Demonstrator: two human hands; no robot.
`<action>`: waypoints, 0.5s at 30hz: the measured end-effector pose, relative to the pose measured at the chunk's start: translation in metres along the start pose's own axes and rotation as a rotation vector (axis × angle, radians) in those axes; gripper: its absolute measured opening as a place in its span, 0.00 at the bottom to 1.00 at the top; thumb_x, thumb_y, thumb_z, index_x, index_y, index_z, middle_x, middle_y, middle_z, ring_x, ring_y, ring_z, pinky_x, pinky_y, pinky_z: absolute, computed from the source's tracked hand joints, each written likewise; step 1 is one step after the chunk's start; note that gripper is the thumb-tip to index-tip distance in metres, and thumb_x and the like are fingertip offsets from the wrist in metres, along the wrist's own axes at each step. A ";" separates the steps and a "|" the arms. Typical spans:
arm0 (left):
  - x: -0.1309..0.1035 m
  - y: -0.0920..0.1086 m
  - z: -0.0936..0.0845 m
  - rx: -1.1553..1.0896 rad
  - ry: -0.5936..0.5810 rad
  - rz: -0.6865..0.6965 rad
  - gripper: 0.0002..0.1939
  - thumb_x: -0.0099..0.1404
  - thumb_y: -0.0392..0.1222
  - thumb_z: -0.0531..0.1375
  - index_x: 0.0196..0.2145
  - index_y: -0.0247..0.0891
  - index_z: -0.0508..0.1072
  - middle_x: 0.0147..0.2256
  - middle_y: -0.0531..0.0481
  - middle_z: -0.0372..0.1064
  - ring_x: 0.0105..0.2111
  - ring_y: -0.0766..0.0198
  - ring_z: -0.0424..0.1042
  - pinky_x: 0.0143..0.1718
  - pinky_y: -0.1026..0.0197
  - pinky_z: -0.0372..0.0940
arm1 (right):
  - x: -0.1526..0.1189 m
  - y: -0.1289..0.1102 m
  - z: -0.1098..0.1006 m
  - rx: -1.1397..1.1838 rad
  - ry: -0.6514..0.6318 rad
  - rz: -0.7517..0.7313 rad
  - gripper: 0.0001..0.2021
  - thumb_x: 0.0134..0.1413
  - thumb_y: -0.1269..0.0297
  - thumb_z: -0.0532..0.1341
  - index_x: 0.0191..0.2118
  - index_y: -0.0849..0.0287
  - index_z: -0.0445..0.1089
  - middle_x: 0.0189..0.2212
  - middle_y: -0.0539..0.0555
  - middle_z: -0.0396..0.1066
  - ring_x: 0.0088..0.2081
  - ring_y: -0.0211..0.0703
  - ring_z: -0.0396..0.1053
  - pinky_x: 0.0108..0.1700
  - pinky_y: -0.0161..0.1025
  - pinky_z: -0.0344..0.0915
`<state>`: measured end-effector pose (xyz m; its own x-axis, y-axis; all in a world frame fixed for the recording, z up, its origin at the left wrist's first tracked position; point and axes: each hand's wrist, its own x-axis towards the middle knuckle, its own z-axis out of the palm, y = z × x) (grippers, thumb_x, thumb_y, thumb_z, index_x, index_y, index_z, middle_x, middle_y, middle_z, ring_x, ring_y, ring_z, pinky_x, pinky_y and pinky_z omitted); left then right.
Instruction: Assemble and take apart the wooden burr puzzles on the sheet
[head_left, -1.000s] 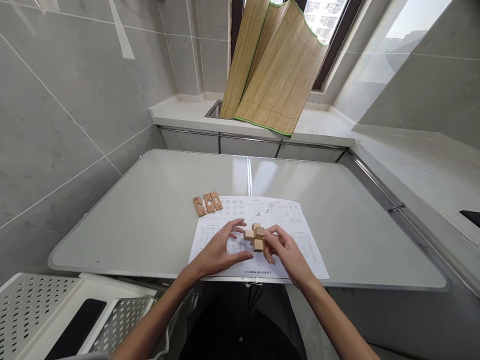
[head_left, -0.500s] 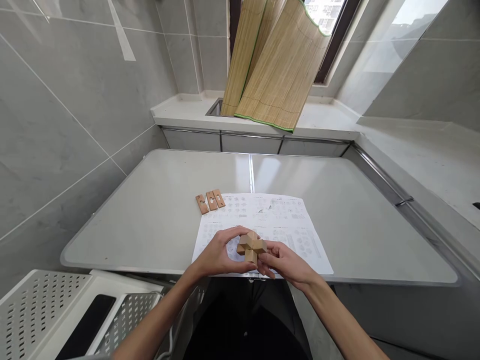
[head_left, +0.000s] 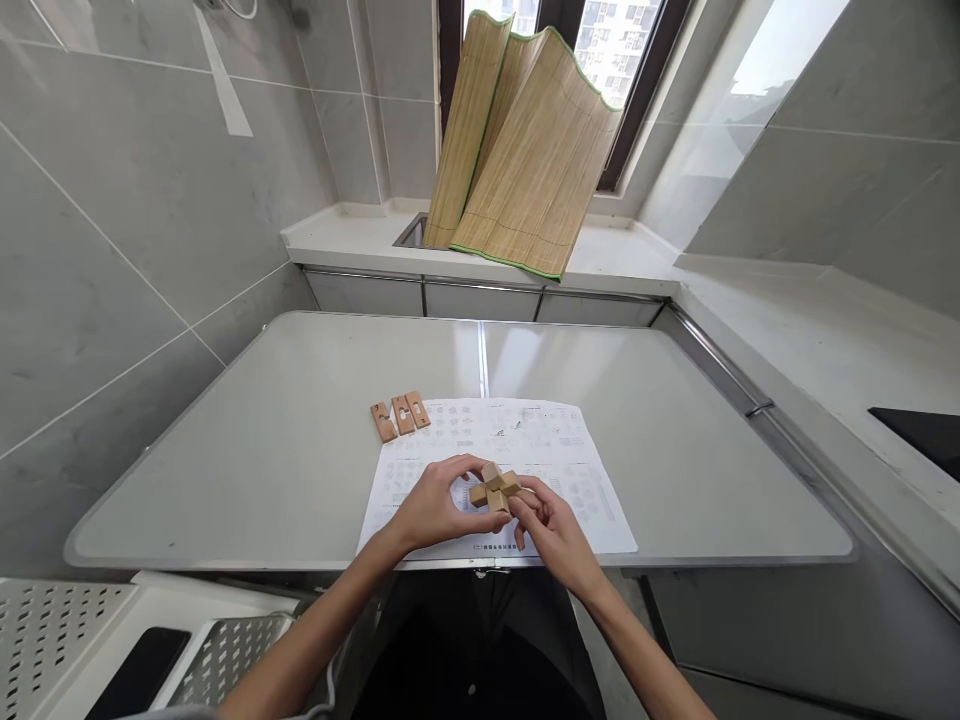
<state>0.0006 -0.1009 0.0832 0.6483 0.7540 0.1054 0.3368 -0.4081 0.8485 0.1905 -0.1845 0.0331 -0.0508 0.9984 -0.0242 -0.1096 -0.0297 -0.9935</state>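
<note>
A small puzzle of interlocked light wooden blocks is held above the near part of a printed white sheet. My left hand is closed on it, thumb below and fingers above at its left side. At its right side, my right hand grips the same puzzle with thumb and fingertips; some of those fingers are curled underneath. Three flat brown wooden pieces with cut-outs lie side by side at the sheet's far left corner.
The sheet lies on a pale folding table. A white perforated rack with a black phone stands at the lower left. Beyond the table, a bamboo mat leans over a counter by the window.
The view has tilted up and shifted right. Between my hands, the wooden puzzle has turned a little, and the right hand's fingers have shifted on it.
</note>
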 end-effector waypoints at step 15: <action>0.028 -0.001 0.013 0.103 -0.057 -0.058 0.21 0.56 0.61 0.70 0.40 0.43 0.80 0.36 0.53 0.79 0.36 0.58 0.74 0.39 0.59 0.65 | 0.006 0.023 -0.013 -0.053 0.268 -0.043 0.20 0.63 0.46 0.64 0.48 0.58 0.77 0.33 0.53 0.71 0.26 0.38 0.60 0.30 0.37 0.62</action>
<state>0.0276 -0.0862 0.0782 0.6627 0.7485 0.0253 0.4413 -0.4176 0.7942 0.2003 -0.1790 0.0087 0.2183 0.9759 -0.0031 -0.0530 0.0087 -0.9986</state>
